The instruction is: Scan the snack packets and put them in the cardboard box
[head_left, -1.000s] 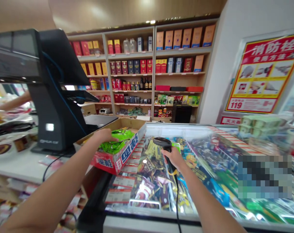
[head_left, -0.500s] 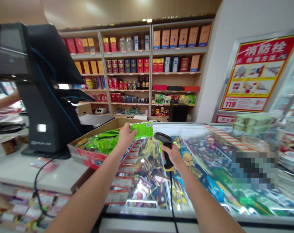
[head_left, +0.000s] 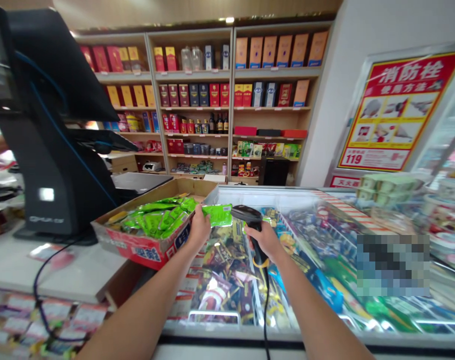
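Observation:
My left hand (head_left: 200, 227) grips a green snack packet (head_left: 220, 215) by its left end, above the freezer's glass top. The packet's label corner points toward the scanner. In my right hand (head_left: 265, 240) is a black barcode scanner (head_left: 246, 213), its head close to the packet's right end and its cord hanging down toward me. A sliver of green shows behind my right hand; I cannot make out what it belongs to. Left of my left hand stands an open cardboard box (head_left: 148, 252) heaped with similar green packets (head_left: 156, 218).
Beneath my hands, a glass-topped freezer (head_left: 227, 322) holds wrapped ice creams. A dark cash-register screen stand (head_left: 58, 165) rises from the white counter (head_left: 73, 272) at left. Egg cartons (head_left: 387, 187) sit at right. Shelves of boxed goods (head_left: 193, 95) line the back.
My left hand and the green packet have moved slightly lower in view. The scanner has shifted a little left, so its head is nearer the packet. The view has turned slightly.

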